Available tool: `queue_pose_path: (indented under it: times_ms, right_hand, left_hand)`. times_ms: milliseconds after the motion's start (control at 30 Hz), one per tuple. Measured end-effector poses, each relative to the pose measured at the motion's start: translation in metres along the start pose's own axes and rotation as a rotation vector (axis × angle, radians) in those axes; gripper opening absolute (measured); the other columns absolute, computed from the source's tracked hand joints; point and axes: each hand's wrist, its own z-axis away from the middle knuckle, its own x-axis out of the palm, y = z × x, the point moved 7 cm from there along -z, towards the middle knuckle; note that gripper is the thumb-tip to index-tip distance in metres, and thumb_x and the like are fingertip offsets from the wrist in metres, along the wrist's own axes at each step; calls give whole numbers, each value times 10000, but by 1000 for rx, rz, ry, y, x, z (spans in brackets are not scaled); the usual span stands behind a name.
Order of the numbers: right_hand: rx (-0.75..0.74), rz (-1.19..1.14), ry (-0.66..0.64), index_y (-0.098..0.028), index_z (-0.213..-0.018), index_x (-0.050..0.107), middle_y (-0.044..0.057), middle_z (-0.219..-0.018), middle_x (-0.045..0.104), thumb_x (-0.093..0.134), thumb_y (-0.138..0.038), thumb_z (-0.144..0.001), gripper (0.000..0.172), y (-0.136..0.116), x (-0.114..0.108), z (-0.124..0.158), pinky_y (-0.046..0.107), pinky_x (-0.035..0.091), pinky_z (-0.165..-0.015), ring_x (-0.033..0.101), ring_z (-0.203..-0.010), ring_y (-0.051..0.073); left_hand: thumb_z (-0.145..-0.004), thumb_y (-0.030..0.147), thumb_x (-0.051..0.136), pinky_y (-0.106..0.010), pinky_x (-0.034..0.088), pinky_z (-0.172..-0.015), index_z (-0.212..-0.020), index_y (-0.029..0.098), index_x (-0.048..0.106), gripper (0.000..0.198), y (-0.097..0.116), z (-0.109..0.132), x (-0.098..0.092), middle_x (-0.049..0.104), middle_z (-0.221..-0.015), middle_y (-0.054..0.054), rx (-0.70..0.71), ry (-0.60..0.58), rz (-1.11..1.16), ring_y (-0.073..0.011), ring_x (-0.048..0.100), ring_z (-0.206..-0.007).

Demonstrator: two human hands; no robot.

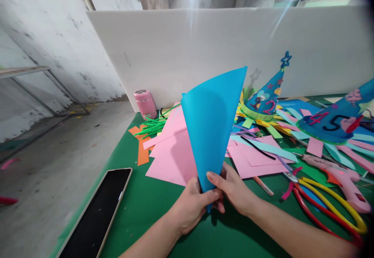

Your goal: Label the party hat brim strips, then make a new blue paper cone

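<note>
A blue paper cone stands upright between my hands, its wide end up and its point down, above the green tabletop. My left hand is closed round the narrow end from the left, thumb across the front. From the right, my right hand pinches the cone a little higher, its thumb on the front face. Some of the fingers are hidden behind the paper. Pink paper sheets lie behind the cone.
A phone lies at left. Green pipe cleaners and a pink bottle stand farther back. At right are scissors, a pink glue gun, paper strips and two decorated cone hats. A white board rises behind the table.
</note>
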Motion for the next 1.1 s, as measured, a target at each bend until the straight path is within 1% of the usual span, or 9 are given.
queue_pose_path:
  times_ms: [67,133,267,367,600,767,867,1000,1100]
  right_hand:
    - [-6,2,3,-175,-878,429,-94,-507,493,599,-393,-726,316,-1,0,1,142,356,-241,428,-251,44]
    - [-10,-13,-10,-177,-872,422,-108,-463,475,600,-387,-727,311,-3,0,2,137,361,-243,424,-241,46]
    - [12,-115,-172,-160,-946,429,-79,-409,510,519,-418,-782,319,-2,8,1,176,421,-282,520,-286,111]
    - [50,-170,-233,-138,-1020,431,-50,-422,548,491,-431,-794,375,0,12,1,196,438,-283,535,-294,128]
    - [-43,-59,-46,-177,-885,415,-61,-488,549,581,-393,-750,304,-7,3,1,172,412,-246,507,-276,98]
    - [-57,-32,86,-188,-863,422,-41,-607,535,608,-414,-718,327,-11,-3,1,255,482,-296,533,-362,112]
    - [-35,-3,110,-186,-854,433,-49,-610,507,612,-414,-713,322,-12,-3,1,233,456,-296,493,-361,85]
    - [-48,-11,146,-174,-819,465,-55,-595,484,659,-375,-679,312,-16,-4,0,185,434,-378,486,-449,69]
    - [-66,-52,86,-162,-810,481,-51,-593,476,645,-359,-701,278,-16,-2,-2,163,380,-395,450,-461,53]
  left_hand:
    - [-702,293,647,-235,397,-506,-764,109,555,215,1,0,0,543,-640,-12,22,-3,-16,-108,540,-515]
    - [-714,296,636,-236,417,-522,-775,107,563,211,0,-1,1,568,-665,-28,-6,-66,10,-117,570,-531]
    - [-697,327,647,-218,426,-515,-809,107,574,257,0,1,4,615,-686,-52,-88,-203,92,-141,617,-535]
    - [-671,359,658,-227,432,-490,-810,108,570,301,1,3,5,616,-657,-52,-104,-226,98,-160,620,-515]
    - [-665,291,688,-180,393,-494,-790,99,566,259,3,3,3,606,-679,-44,-61,-128,-17,-118,610,-527]
    - [-747,343,604,-202,404,-512,-832,122,556,241,-1,3,1,635,-702,-65,-77,-113,-68,-137,624,-538]
    - [-765,347,582,-205,410,-521,-848,118,569,244,-3,4,2,644,-729,-78,-101,-154,-45,-145,633,-557]
    - [-750,343,599,-240,452,-563,-889,104,580,277,-3,4,1,662,-781,-111,-115,-200,11,-165,645,-586]
    - [-724,360,624,-276,481,-589,-900,106,581,312,-4,4,1,678,-779,-119,-125,-235,60,-184,653,-597]
